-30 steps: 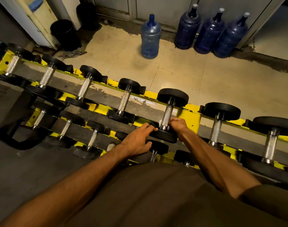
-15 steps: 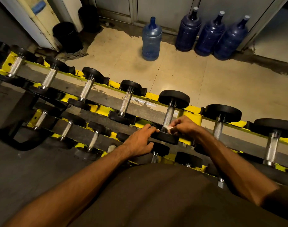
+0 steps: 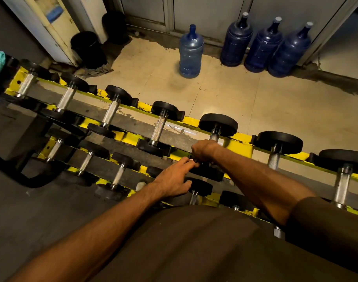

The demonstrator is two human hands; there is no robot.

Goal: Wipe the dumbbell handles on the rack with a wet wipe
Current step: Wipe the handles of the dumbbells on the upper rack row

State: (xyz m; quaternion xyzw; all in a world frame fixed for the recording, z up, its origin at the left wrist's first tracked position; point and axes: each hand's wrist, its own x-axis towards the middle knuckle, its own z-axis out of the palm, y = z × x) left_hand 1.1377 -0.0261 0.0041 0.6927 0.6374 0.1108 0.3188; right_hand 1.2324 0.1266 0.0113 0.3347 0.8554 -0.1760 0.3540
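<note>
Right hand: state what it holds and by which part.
The right hand grips the dumbbell by its metal handle, fingers curled round it between the black plates. Any wipe underneath is hidden.

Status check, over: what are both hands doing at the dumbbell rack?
Right hand grips dumbbell handle, top row. Left hand touches its near weight plate, fingers straight. Wipe not clearly seen. Nothing in the way.

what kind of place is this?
Probably a gym's free-weight area: a yellow two-tier rack holds rows of black dumbbells with metal handles, and the right hand grips one handle. Large water jugs stand by the wall.
</note>
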